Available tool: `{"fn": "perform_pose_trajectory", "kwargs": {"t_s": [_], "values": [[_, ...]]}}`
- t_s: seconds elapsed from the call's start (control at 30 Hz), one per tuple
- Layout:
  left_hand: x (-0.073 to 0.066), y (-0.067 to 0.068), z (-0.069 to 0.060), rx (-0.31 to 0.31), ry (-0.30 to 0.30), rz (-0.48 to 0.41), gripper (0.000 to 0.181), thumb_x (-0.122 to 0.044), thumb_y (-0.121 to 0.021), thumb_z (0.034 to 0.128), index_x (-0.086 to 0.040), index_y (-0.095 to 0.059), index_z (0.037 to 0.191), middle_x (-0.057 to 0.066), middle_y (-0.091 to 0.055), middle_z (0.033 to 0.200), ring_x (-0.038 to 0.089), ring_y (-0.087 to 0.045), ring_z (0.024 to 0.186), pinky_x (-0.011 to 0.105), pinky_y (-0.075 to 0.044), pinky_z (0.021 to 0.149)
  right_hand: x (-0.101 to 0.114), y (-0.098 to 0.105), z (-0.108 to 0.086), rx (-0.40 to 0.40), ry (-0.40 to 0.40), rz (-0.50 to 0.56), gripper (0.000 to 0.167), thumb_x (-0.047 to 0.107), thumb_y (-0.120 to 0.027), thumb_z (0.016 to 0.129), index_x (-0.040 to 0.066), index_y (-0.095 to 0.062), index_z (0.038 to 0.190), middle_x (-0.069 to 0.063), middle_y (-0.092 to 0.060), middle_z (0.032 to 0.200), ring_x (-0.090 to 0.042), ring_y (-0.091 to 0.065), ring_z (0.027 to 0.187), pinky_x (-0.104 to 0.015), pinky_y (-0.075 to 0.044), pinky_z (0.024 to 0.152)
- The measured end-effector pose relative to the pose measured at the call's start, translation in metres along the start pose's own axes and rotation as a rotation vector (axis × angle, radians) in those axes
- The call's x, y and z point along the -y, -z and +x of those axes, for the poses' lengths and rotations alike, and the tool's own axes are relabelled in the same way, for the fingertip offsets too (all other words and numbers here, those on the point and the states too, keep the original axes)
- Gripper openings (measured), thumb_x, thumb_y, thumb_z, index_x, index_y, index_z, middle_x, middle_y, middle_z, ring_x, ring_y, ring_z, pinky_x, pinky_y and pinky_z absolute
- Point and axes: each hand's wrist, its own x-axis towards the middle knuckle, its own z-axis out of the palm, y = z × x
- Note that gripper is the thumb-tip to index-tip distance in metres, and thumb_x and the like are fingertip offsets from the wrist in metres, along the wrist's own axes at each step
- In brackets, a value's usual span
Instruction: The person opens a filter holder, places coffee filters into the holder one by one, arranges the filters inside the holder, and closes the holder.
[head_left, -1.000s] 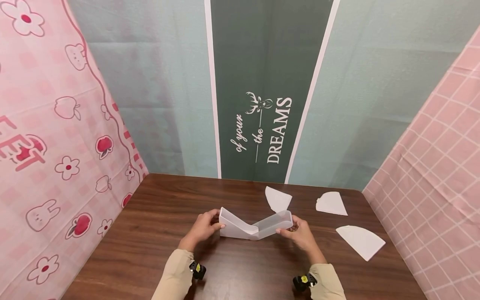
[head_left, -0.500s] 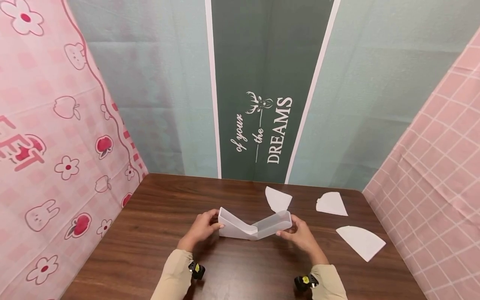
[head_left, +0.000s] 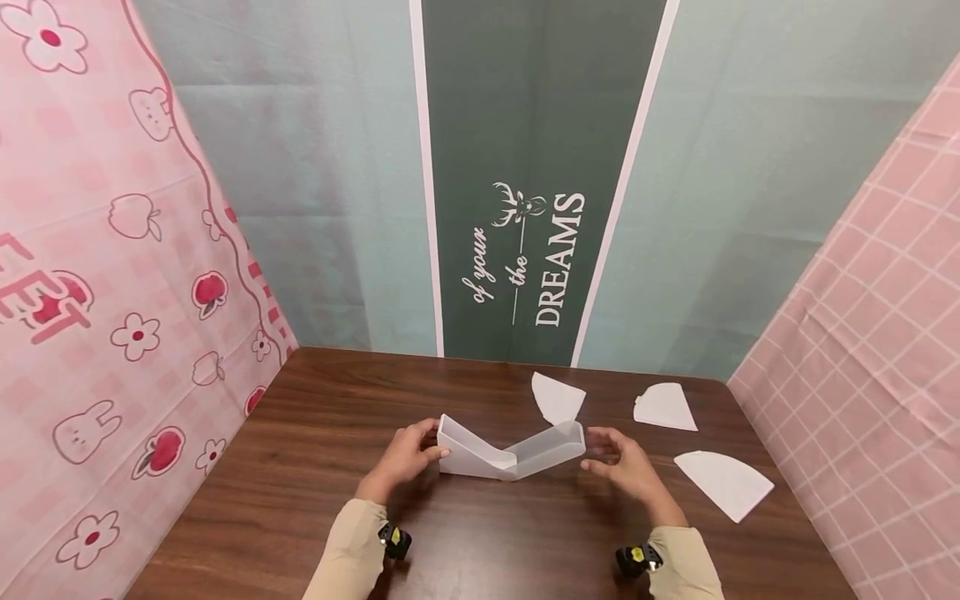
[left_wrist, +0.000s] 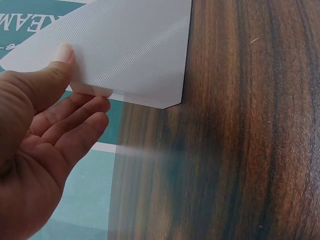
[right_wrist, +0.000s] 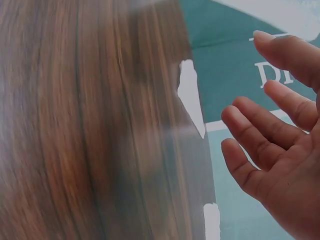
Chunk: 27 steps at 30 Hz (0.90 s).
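A translucent white plastic holder [head_left: 472, 450], shaped like a wide V with a frosted left part and a clearer right part, stands on the table. My left hand [head_left: 408, 454] pinches its left end, thumb on the near face and fingers behind; the left wrist view shows the ribbed holder wall [left_wrist: 135, 55] under the thumb. Just off the right end is my right hand [head_left: 628, 468], fingers spread and holding nothing. That hand [right_wrist: 285, 135] also shows bare in the right wrist view. Behind the holder lies a white fan-shaped coffee filter [head_left: 560, 398], partly covered by it.
Two more coffee filters lie on the right of the brown wooden table [head_left: 480, 542]: one filter [head_left: 666, 407] towards the back, another filter [head_left: 723, 483] nearer the right edge. A green curtain [head_left: 517, 125] hangs behind, with pink cloths at both sides.
My right hand has let go of the holder's right end and moved a little to the right, its fingers opening. The left hand and the holder stay where they were.
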Motion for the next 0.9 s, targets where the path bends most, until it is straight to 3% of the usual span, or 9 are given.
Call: {"fn": "perform_pose_trajectory", "kwargs": {"t_s": [0.27,0.4,0.6,0.9], "values": [[0.0,-0.001,0.001,-0.004,-0.016,0.007,0.033,-0.011,-0.069,0.0844,0.002,-0.057,0.113,0.013,-0.063,0.105,0.024,-0.062,0.094,0.037,-0.051,0.078,-0.015,0.018,0.012,-0.047,0.013,-0.079,0.042,0.008,-0.073,0.08,-0.006,-0.056,0.116,-0.027,-0.058,0.11,-0.035,-0.06,0.092,-0.036,-0.05,0.076],[0.001,-0.001,0.001,0.0,-0.02,0.0,0.034,-0.011,-0.068,0.0844,0.003,-0.057,0.113,0.014,-0.063,0.106,0.026,-0.062,0.094,0.037,-0.05,0.078,-0.02,0.024,0.02,-0.054,0.002,-0.09,0.039,0.007,-0.071,0.082,-0.007,-0.056,0.115,-0.028,-0.057,0.11,-0.035,-0.06,0.092,-0.039,-0.05,0.077],[0.001,0.001,-0.001,-0.007,-0.008,0.006,0.034,-0.011,-0.069,0.0837,0.002,-0.058,0.113,0.013,-0.063,0.105,0.026,-0.063,0.094,0.038,-0.05,0.078,-0.029,0.021,0.035,-0.014,-0.041,-0.146,0.038,0.007,-0.069,0.084,-0.009,-0.055,0.115,-0.028,-0.058,0.11,-0.033,-0.061,0.091,-0.04,-0.05,0.075],[0.001,0.001,0.001,-0.003,-0.012,-0.001,0.034,-0.011,-0.069,0.0838,0.002,-0.057,0.113,0.013,-0.063,0.106,0.024,-0.062,0.094,0.038,-0.05,0.079,-0.033,0.023,0.056,-0.036,-0.08,-0.232,0.03,0.005,-0.064,0.086,-0.011,-0.057,0.111,-0.024,-0.061,0.102,-0.035,-0.06,0.092,-0.043,-0.05,0.074]]}}
